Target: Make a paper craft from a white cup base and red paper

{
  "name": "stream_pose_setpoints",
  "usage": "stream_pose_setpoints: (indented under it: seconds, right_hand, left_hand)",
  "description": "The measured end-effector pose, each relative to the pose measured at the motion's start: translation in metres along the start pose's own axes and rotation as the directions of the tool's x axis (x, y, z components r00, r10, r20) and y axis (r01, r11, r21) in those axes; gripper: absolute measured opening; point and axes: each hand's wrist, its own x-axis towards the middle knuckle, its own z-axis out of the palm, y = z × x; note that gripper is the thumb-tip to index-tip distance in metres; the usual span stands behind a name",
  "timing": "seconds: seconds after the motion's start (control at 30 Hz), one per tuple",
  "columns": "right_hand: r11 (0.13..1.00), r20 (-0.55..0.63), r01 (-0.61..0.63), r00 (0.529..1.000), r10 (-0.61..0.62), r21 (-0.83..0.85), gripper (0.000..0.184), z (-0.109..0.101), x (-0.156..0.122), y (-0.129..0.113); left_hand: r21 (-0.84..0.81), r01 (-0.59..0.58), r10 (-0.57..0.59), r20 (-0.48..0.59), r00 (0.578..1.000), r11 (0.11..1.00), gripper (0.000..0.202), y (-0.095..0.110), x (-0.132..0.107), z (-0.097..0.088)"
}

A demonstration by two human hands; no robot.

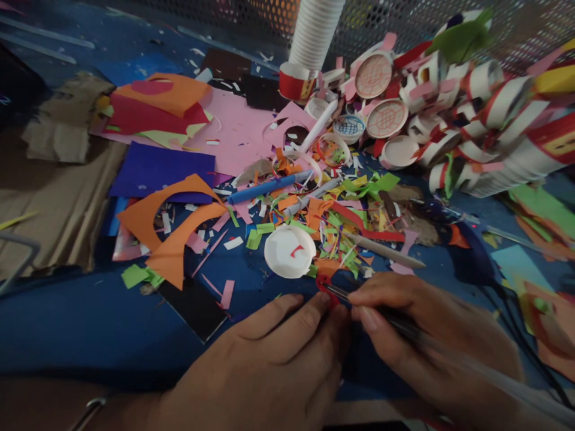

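My right hand point(431, 341) grips a pen point(340, 293) in a writing grasp, its tip on a small red paper piece point(324, 284). The pen's long barrel runs back toward the lower right. My left hand point(274, 365) lies palm down, with its fingertips pressed together on the red piece, which they partly cover; its thumb is hidden. Just beyond my fingers sits a round white paper disc point(290, 251) bearing a small red scrap.
Colourful paper scraps point(256, 239) litter the blue table point(81, 323). Farther off are a blue marker point(269, 187), an orange cutout point(175, 221), purple paper point(166, 170) and cut paper cups point(386, 120). A glue gun point(467, 233) lies right, with its cable trailing toward me. Cardboard point(58, 203) is left.
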Motion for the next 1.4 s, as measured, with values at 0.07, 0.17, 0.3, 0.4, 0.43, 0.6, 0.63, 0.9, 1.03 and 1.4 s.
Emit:
stream_pose_setpoints:
  seconds: [0.07, 0.17, 0.3, 0.4, 0.43, 0.6, 0.63, 0.9, 1.03, 1.4]
  right_hand:
    - [1.000, -0.002, -0.003, 1.000, 0.003, -0.004, 0.015, -0.0003, -0.0003, -0.0001]
    - [1.000, 0.002, -0.002, 1.000, 0.002, -0.004, 0.016, -0.0003, -0.0008, -0.0002]
    - [1.000, -0.001, 0.017, 1.000, -0.017, 0.000, 0.015, -0.0006, -0.0016, -0.0002]
    - [1.000, 0.001, 0.010, 1.000, -0.010, -0.005, 0.015, -0.0009, -0.0018, -0.0003]
    - [1.000, 0.002, 0.007, 1.000, -0.007, -0.006, 0.015, -0.0007, -0.0016, -0.0003]
    - [1.000, 0.005, -0.001, 1.000, 0.001, 0.002, 0.016, 0.0014, 0.0002, 0.0000]
    - [1.000, 0.010, -0.003, 1.000, 0.003, 0.005, 0.016, 0.0016, 0.0004, -0.0001]
    - [1.000, 0.001, 0.014, 1.000, -0.014, 0.004, 0.015, -0.0005, 0.0005, -0.0014]
    - [1.000, 0.008, 0.017, 1.000, -0.017, -0.005, 0.016, -0.0004, 0.0010, -0.0010]
    - [1.000, 0.011, 0.005, 1.000, -0.005, 0.002, 0.014, 0.0003, -0.0011, -0.0002]
  left_hand:
    - [0.002, -0.006, 0.006, 0.000, 1.000, 1.000, 0.042, -0.0005, 0.0004, 0.0001]
    - [0.000, -0.003, 0.003, 0.008, 1.000, 1.000, 0.042, -0.0003, 0.0000, 0.0005]
    - [0.003, -0.002, 0.002, -0.005, 1.000, 1.000, 0.041, 0.0009, -0.0018, 0.0005]
    - [0.008, -0.008, 0.008, -0.006, 1.000, 1.000, 0.041, 0.0008, -0.0016, 0.0003]
    - [0.009, -0.008, 0.008, -0.006, 1.000, 1.000, 0.041, 0.0007, -0.0012, 0.0004]
    - [0.009, 0.003, -0.003, 0.000, 1.000, 1.000, 0.041, 0.0003, 0.0011, 0.0011]
    - [0.008, 0.002, -0.002, 0.002, 1.000, 1.000, 0.041, 0.0003, 0.0012, 0.0011]
    - [0.008, -0.004, 0.004, 0.006, 1.000, 1.000, 0.041, 0.0014, -0.0014, 0.0018]
    - [0.013, -0.002, 0.002, -0.004, 1.000, 1.000, 0.042, 0.0015, -0.0008, 0.0020]
    - [-0.006, 0.005, -0.005, -0.004, 1.000, 1.000, 0.041, 0.0010, 0.0010, 0.0002]
